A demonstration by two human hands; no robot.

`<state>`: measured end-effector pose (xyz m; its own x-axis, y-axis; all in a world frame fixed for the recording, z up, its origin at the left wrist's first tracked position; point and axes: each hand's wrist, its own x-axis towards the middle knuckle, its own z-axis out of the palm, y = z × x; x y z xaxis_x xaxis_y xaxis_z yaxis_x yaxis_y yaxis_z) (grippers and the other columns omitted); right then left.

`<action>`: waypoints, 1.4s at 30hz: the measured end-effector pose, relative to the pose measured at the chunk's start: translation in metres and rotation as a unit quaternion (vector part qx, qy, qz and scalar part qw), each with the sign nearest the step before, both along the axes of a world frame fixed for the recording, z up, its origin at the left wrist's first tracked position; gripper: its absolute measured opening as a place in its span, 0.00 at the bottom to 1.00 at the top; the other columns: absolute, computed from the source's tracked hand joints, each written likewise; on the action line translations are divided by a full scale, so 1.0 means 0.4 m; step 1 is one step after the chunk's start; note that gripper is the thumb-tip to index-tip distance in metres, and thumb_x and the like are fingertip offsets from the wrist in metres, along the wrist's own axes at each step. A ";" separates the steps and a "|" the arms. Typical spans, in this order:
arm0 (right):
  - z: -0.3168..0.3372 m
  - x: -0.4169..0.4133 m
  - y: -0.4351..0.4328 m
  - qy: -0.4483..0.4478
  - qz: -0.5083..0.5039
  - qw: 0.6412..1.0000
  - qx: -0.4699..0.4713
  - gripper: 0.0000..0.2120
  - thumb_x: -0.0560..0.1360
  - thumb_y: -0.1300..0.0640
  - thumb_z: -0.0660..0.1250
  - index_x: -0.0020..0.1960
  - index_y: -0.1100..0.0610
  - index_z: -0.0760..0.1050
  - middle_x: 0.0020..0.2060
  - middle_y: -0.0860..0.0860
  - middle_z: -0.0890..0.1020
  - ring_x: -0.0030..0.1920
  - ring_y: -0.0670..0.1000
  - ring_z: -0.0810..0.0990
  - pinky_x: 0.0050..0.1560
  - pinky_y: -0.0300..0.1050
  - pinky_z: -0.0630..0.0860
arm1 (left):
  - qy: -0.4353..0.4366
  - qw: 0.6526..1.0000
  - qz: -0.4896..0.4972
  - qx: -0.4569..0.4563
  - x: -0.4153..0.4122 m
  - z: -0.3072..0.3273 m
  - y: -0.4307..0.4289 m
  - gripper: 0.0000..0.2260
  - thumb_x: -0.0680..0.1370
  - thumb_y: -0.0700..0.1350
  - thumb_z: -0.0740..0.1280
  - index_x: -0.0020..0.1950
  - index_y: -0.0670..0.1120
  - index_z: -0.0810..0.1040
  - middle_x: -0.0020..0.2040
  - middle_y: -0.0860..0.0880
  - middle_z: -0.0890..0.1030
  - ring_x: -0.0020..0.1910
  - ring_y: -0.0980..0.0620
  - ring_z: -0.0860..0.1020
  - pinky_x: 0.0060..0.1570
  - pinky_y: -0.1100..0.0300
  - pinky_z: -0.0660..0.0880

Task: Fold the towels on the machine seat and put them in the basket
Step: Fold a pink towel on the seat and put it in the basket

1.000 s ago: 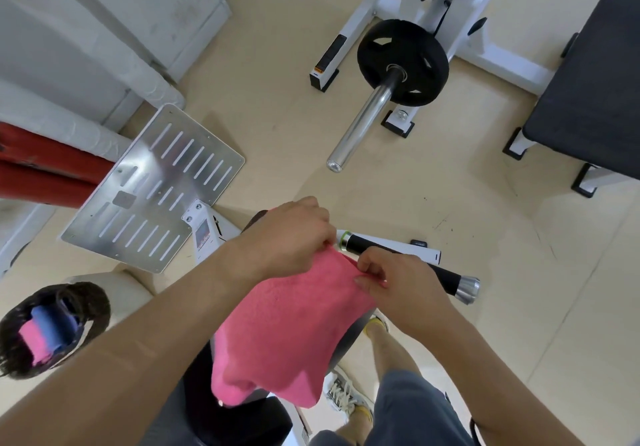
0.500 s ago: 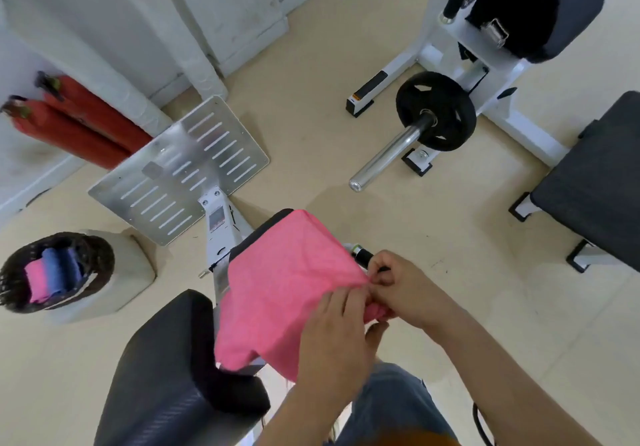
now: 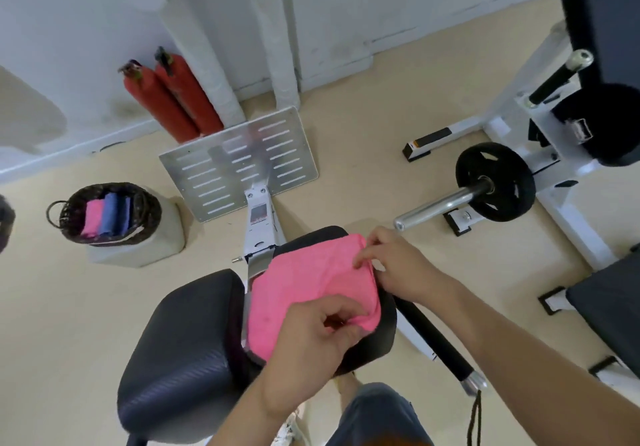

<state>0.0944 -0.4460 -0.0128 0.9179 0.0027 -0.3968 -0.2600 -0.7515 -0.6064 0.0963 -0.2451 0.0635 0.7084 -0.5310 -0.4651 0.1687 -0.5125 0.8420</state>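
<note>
Pink towel (image 3: pixel 311 289) lies flat on machine seat (image 3: pixel 387 331). Left hand (image 3: pixel 311 338) pinches its near corner and right hand (image 3: pixel 398 265) its far corner. Advice: match edges squarely, keep cloth taut, press crease before basket (image 3: pixel 147 210), well apart leftward.

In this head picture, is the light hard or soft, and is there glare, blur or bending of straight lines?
Head view: soft, even light, with only faint shadows on the floor. Head view: a pale sheen washes out the middle of the metal footplate. Head view: wide-angle bending tilts the fire extinguishers and wall pipes; the pink towel looks slightly soft.
</note>
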 end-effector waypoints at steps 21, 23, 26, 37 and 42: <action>0.363 0.253 -0.057 -0.235 -0.052 0.959 -0.150 0.08 0.69 0.53 0.74 0.39 0.55 0.78 0.35 0.46 0.71 0.39 0.52 0.73 0.39 0.45 0.64 | -0.291 0.914 0.268 -0.088 0.322 0.234 0.203 0.20 0.72 0.25 0.65 0.40 0.52 0.78 0.33 0.65 0.81 0.34 0.66 0.78 0.39 0.76 0.72; 0.394 0.188 -0.036 -0.251 -0.064 0.951 -0.170 0.10 0.69 0.53 0.75 0.38 0.55 0.75 0.37 0.47 0.72 0.38 0.52 0.73 0.37 0.47 0.68 | -0.282 0.914 0.272 -0.106 0.302 0.222 0.220 0.20 0.72 0.24 0.65 0.39 0.51 0.79 0.34 0.65 0.81 0.35 0.67 0.79 0.39 0.76 0.72; 0.368 0.069 0.008 -0.230 -0.065 0.955 -0.175 0.10 0.70 0.59 0.73 0.39 0.56 0.71 0.39 0.49 0.73 0.35 0.53 0.74 0.36 0.51 0.73 | -0.241 0.932 0.249 -0.103 0.254 0.143 0.264 0.21 0.71 0.25 0.67 0.37 0.53 0.81 0.36 0.60 0.83 0.37 0.65 0.79 0.41 0.75 0.73; 0.011 -0.247 0.158 -0.051 -0.084 0.993 -0.067 0.10 0.74 0.50 0.70 0.52 0.54 0.80 0.46 0.46 0.78 0.44 0.47 0.77 0.47 0.43 0.75 | -0.272 0.955 -0.061 0.106 0.087 -0.210 0.398 0.18 0.65 0.28 0.70 0.39 0.52 0.83 0.48 0.62 0.78 0.43 0.65 0.76 0.42 0.78 0.67; -0.004 -0.253 0.148 -0.054 -0.124 0.990 -0.037 0.07 0.77 0.58 0.66 0.51 0.58 0.81 0.44 0.51 0.82 0.44 0.49 0.79 0.50 0.50 0.77 | -0.279 0.952 -0.073 0.108 0.087 -0.227 0.400 0.16 0.65 0.27 0.69 0.38 0.49 0.83 0.45 0.61 0.78 0.42 0.61 0.76 0.41 0.76 0.68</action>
